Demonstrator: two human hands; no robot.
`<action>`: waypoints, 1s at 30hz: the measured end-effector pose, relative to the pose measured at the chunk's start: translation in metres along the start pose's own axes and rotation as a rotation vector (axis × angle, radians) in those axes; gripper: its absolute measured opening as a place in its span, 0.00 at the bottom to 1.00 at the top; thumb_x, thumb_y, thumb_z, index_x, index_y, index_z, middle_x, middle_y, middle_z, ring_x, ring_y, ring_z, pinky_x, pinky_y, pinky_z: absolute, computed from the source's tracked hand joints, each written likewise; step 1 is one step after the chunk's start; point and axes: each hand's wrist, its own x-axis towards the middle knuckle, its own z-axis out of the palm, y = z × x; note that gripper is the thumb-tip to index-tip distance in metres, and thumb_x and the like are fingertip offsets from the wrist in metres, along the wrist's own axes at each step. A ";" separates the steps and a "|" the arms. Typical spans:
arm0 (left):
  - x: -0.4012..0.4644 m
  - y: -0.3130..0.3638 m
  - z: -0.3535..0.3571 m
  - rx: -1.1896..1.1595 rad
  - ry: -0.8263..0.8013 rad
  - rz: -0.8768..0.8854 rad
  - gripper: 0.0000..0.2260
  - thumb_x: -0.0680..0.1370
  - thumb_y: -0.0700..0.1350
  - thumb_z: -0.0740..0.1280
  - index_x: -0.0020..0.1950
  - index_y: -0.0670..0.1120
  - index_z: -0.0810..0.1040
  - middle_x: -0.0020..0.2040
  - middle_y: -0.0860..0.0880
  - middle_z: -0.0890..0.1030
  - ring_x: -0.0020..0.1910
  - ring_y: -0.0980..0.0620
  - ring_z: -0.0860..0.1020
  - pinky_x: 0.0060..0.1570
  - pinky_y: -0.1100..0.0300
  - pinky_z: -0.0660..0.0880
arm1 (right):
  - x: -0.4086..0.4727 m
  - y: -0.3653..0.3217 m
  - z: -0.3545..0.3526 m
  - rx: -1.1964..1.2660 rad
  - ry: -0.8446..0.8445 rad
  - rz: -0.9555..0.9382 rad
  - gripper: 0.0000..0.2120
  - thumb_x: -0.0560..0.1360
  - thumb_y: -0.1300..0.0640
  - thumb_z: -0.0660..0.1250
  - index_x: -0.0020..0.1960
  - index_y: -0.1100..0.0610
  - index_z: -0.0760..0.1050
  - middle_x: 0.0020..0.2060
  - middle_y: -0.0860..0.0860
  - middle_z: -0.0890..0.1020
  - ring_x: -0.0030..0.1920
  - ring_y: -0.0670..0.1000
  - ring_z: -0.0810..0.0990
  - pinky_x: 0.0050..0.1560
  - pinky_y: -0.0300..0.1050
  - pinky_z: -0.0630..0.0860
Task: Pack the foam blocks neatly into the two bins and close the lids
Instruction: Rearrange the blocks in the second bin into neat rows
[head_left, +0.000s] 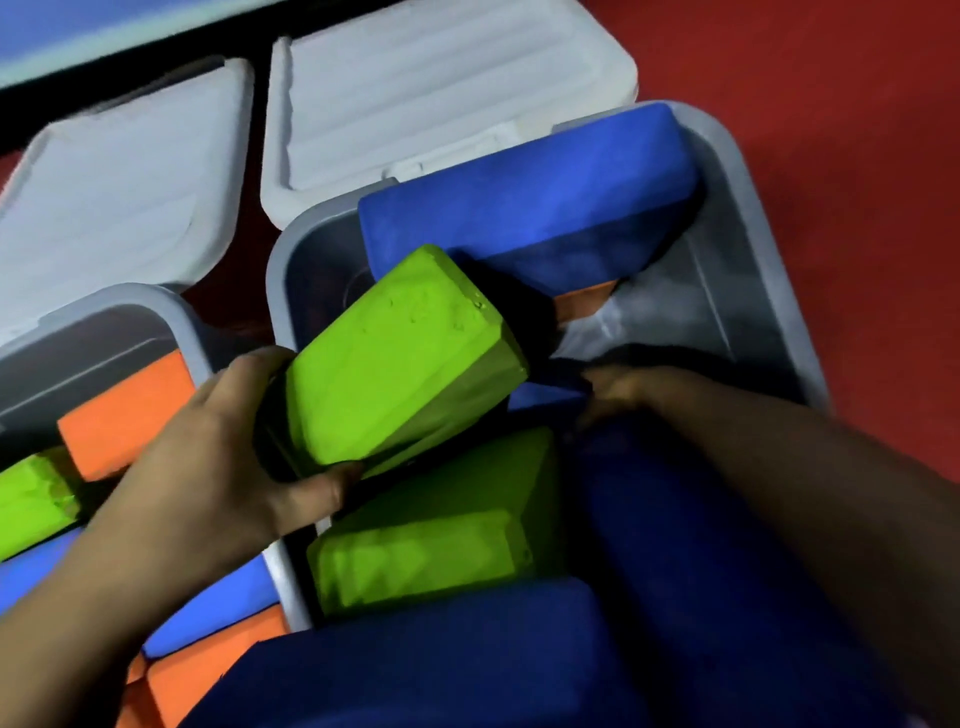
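A green foam block is grasped by the left hand, thumb and fingers curled round its end, above the right bin. The right hand reaches into that bin; whether its fingers are clenched cannot be told. Both lids lie open on the red floor.

I am logging two grey bins, the right bin and the left bin, both standing open on the red floor, white lids lying flat behind them. A green foam block is tilting over the right bin's left rim; blue, green and orange blocks are sitting inside.
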 end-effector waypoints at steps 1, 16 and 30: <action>0.000 0.000 0.001 0.016 -0.002 -0.019 0.37 0.54 0.67 0.68 0.62 0.60 0.68 0.54 0.49 0.78 0.50 0.47 0.79 0.47 0.48 0.76 | -0.008 0.001 0.000 0.019 0.023 0.007 0.42 0.64 0.45 0.77 0.71 0.58 0.65 0.67 0.55 0.72 0.64 0.56 0.73 0.61 0.44 0.71; -0.033 0.003 0.010 -0.160 0.122 0.079 0.33 0.57 0.62 0.70 0.60 0.71 0.62 0.55 0.56 0.73 0.53 0.57 0.74 0.52 0.68 0.72 | -0.062 0.016 0.021 0.130 0.538 0.009 0.42 0.63 0.37 0.74 0.69 0.58 0.69 0.63 0.60 0.77 0.62 0.59 0.76 0.63 0.46 0.71; -0.020 0.024 0.008 -0.037 0.048 -0.016 0.41 0.60 0.49 0.80 0.70 0.45 0.68 0.59 0.44 0.74 0.56 0.46 0.75 0.51 0.60 0.68 | -0.145 -0.019 0.002 -0.115 0.970 0.096 0.39 0.59 0.41 0.75 0.63 0.60 0.69 0.58 0.58 0.73 0.59 0.61 0.71 0.56 0.56 0.70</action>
